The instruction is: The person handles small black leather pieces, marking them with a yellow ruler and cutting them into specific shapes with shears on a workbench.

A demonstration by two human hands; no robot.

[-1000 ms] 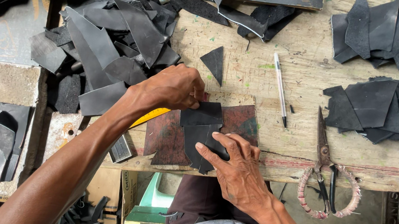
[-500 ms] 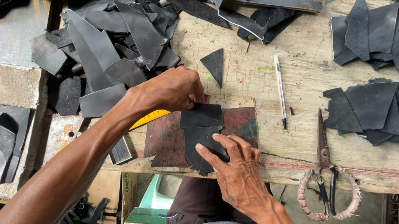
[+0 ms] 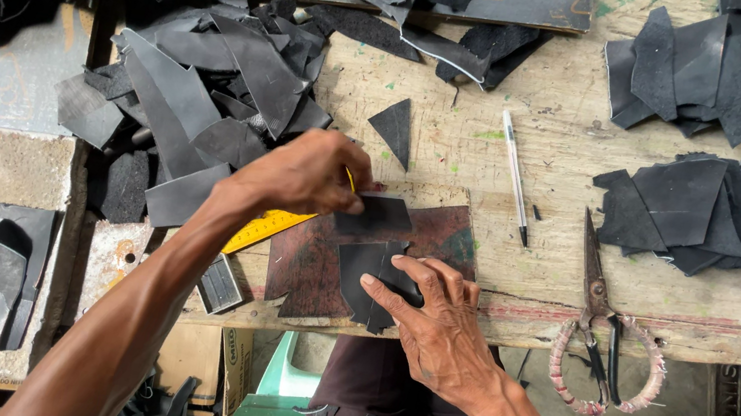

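Pressing unchanged, both hands (image 3: 432, 320) stay on the black piece (image 3: 371, 264).

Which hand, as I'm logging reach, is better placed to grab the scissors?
Probably right: the right hand rests on the black piece, nearer the scissors; the left hand is farther, at the piece's top edge.

Left hand (image 3: 306, 171): fingers curled into a loose fist, knuckles up, fingertips pinched together at its 3 o'clock side. Left forearm runs in from 7 o'clock, bare, wrist roughly straight. Right hand (image 3: 431, 325): palm down, fingers spread flat and pointing toward 10 o'clock, pressing downward. Right forearm enters from 5 o'clock. Hands near each other, not touching.
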